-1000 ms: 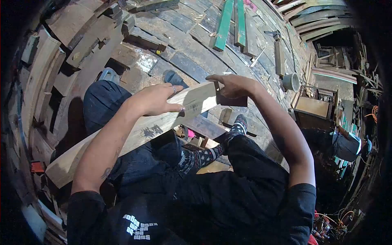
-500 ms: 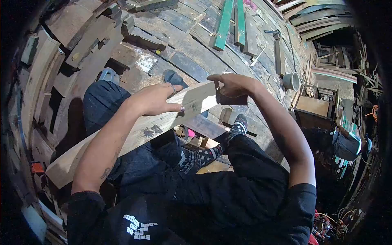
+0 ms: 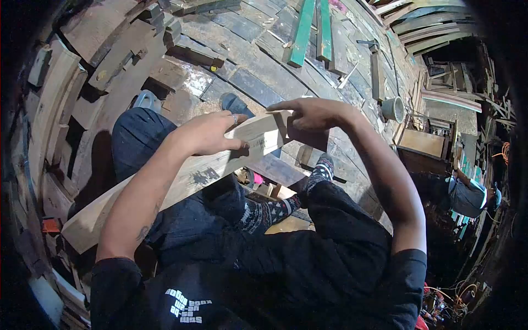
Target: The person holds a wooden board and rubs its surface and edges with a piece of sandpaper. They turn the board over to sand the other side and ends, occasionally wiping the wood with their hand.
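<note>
A long pale wooden plank (image 3: 220, 162) lies slanted across my lap, its far end toward the upper right. My left hand (image 3: 208, 133) grips the plank's edges near its middle, thumb on the face and fingers over the upper edge. At the far end, my right hand (image 3: 312, 114) holds a dark, flat, reddish-brown piece (image 3: 309, 135) against the plank, with the index finger stretched along the upper edge. What the piece is made of cannot be told. Dark stains mark the plank's face.
Two green boards (image 3: 302, 36) and a hammer (image 3: 367, 43) lie on the plank floor (image 3: 256, 88) ahead. A grey bucket (image 3: 392, 109) stands to the right, near a wooden box (image 3: 421, 142). Curved timbers (image 3: 58, 104) line the left side. An orange object (image 3: 51, 225) is at lower left.
My right hand has shifted slightly left along the plank's end with the dark piece, which is now more tilted. Its index finger reaches further along the edge. My left hand has barely moved.
</note>
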The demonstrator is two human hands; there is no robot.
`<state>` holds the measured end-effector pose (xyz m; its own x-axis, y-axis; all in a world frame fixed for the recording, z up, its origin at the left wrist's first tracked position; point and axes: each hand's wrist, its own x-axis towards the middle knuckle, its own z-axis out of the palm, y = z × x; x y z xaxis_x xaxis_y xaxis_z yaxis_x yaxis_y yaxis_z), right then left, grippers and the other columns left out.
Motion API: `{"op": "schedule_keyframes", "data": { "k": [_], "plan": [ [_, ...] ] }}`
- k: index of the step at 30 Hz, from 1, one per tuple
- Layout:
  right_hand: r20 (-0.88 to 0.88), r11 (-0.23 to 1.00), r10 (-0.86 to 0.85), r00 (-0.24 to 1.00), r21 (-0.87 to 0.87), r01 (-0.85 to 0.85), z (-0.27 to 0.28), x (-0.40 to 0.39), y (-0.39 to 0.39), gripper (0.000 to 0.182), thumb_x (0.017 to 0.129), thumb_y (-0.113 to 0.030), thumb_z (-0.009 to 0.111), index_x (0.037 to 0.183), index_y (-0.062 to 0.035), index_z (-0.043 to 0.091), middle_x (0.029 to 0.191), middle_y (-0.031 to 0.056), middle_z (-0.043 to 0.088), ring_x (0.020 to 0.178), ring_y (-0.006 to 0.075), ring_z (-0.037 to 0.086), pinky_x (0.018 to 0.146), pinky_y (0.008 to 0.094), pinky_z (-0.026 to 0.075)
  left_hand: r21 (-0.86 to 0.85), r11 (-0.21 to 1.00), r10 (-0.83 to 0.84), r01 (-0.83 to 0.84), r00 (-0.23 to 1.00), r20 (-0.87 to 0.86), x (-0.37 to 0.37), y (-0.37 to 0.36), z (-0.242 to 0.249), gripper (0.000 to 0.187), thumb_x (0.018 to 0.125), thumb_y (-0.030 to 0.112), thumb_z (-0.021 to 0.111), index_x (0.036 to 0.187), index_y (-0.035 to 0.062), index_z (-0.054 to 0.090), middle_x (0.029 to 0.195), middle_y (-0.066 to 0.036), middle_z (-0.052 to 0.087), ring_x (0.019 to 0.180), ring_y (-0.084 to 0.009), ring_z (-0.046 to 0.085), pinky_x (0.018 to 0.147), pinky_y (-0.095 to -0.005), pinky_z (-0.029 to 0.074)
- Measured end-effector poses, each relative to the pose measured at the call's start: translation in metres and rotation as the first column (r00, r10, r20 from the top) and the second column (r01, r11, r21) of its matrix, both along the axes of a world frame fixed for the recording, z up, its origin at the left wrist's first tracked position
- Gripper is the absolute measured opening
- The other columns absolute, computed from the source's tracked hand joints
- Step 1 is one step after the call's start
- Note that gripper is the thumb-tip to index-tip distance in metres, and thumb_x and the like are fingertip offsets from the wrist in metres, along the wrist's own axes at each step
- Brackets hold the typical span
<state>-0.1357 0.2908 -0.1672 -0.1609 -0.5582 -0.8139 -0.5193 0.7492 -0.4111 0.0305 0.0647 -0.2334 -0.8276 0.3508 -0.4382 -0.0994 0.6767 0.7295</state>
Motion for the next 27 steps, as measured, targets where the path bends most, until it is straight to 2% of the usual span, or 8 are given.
{"op": "schedule_keyframes", "data": {
  "k": [3, 7, 14, 16, 18, 20, 22, 27],
  "plan": [
    [-0.293, 0.994, 0.002, 0.956, -0.105, -0.035, 0.013, -0.028, 0.015, 0.067, 0.083, -0.008, 0.056, 0.15, -0.0082, 0.053, 0.118, 0.0247, 0.073, 0.108, 0.0348, 0.072, 0.099, 0.0432, 0.055, -0.012, 1.0, -0.007, 0.007, 1.0, -0.01, 0.001, 0.0, 0.003, 0.069, 0.092, 0.036, 0.071, 0.152, 0.0089, 0.05, 0.137, -0.027, 0.062, 0.126, -0.0388, 0.062, 0.109, -0.0434, 0.048],
    [-0.64, 0.972, -0.12, 0.759, -0.231, -0.042, 0.018, -0.048, 0.027, 0.039, 0.091, -0.001, 0.052, 0.125, -0.0068, 0.071, 0.111, 0.0252, 0.073, 0.101, 0.0411, 0.071, 0.09, 0.0489, 0.055, 0.009, 1.0, -0.009, 0.01, 0.999, -0.035, 0.0, 0.0, -0.007, 0.071, 0.093, 0.041, 0.071, 0.152, 0.0078, 0.05, 0.134, -0.028, 0.062, 0.126, -0.0401, 0.061, 0.107, -0.0445, 0.049],
    [-0.605, 0.976, 0.082, 0.792, -0.111, -0.186, -0.054, 0.006, 0.047, 0.045, 0.087, 0.001, 0.053, 0.128, -0.0067, 0.069, 0.106, 0.0234, 0.075, 0.1, 0.041, 0.072, 0.092, 0.0473, 0.057, 0.035, 0.999, 0.01, -0.009, 0.999, -0.035, 0.003, 0.0, -0.008, 0.075, 0.093, 0.045, 0.073, 0.151, 0.0033, 0.05, 0.136, -0.029, 0.061, 0.127, -0.041, 0.06, 0.108, -0.0435, 0.047],
    [-0.39, 0.935, -0.058, 0.919, -0.345, -0.088, -0.033, 0.039, 0.023, 0.046, 0.087, 0.002, 0.054, 0.13, -0.0055, 0.067, 0.112, 0.0241, 0.073, 0.106, 0.0404, 0.071, 0.095, 0.0465, 0.056, 0.013, 1.0, 0.001, -0.001, 1.0, -0.024, 0.003, 0.0, -0.008, 0.076, 0.092, 0.045, 0.074, 0.151, 0.0032, 0.05, 0.138, -0.03, 0.06, 0.128, -0.0411, 0.059, 0.109, -0.0431, 0.047],
    [-0.301, 0.724, -0.145, 0.942, -0.681, -0.106, -0.034, 0.066, 0.016, 0.048, 0.087, 0.005, 0.056, 0.134, -0.0043, 0.065, 0.124, 0.0235, 0.07, 0.116, 0.0406, 0.067, 0.101, 0.0456, 0.054, 0.023, 1.0, 0.009, -0.007, 0.996, -0.09, 0.005, -0.001, -0.013, 0.078, 0.091, 0.046, 0.074, 0.151, 0.0013, 0.049, 0.139, -0.03, 0.06, 0.129, -0.0415, 0.059, 0.109, -0.0431, 0.047],
    [-0.322, 0.71, -0.133, 0.937, -0.691, -0.136, -0.026, 0.087, 0.017, 0.059, 0.084, 0.01, 0.058, 0.142, -0.004, 0.059, 0.146, 0.0207, 0.059, 0.132, 0.0398, 0.059, 0.113, 0.0439, 0.049, -0.008, 1.0, -0.022, 0.021, 0.996, -0.083, 0.003, -0.003, -0.014, 0.082, 0.091, 0.048, 0.074, 0.151, -0.0008, 0.048, 0.138, -0.031, 0.06, 0.128, -0.0417, 0.059, 0.109, -0.0432, 0.047],
    [-0.367, 0.675, -0.094, 0.925, -0.707, -0.212, -0.033, 0.078, 0.036, 0.064, 0.081, 0.013, 0.056, 0.143, -0.0046, 0.059, 0.148, 0.0205, 0.057, 0.135, 0.0391, 0.057, 0.116, 0.0437, 0.047, -0.017, 1.0, 0.004, -0.005, 0.998, -0.055, 0.002, -0.001, -0.013, 0.088, 0.089, 0.053, 0.073, 0.153, -0.0004, 0.045, 0.14, -0.03, 0.059, 0.128, -0.0416, 0.06, 0.109, -0.0435, 0.048],
    [-0.437, 0.772, -0.44, 0.785, -0.631, 0.082, -0.069, 0.044, 0.083, 0.063, 0.082, 0.013, 0.052, 0.142, -0.0042, 0.061, 0.142, 0.0257, 0.06, 0.132, 0.04, 0.059, 0.113, 0.0446, 0.05, -0.015, 1.0, 0.013, -0.014, 1.0, -0.013, 0.002, -0.002, -0.012, 0.091, 0.089, 0.056, 0.072, 0.155, -0.001, 0.043, 0.142, -0.03, 0.058, 0.129, -0.0409, 0.06, 0.11, -0.0439, 0.047]
  ]
}}
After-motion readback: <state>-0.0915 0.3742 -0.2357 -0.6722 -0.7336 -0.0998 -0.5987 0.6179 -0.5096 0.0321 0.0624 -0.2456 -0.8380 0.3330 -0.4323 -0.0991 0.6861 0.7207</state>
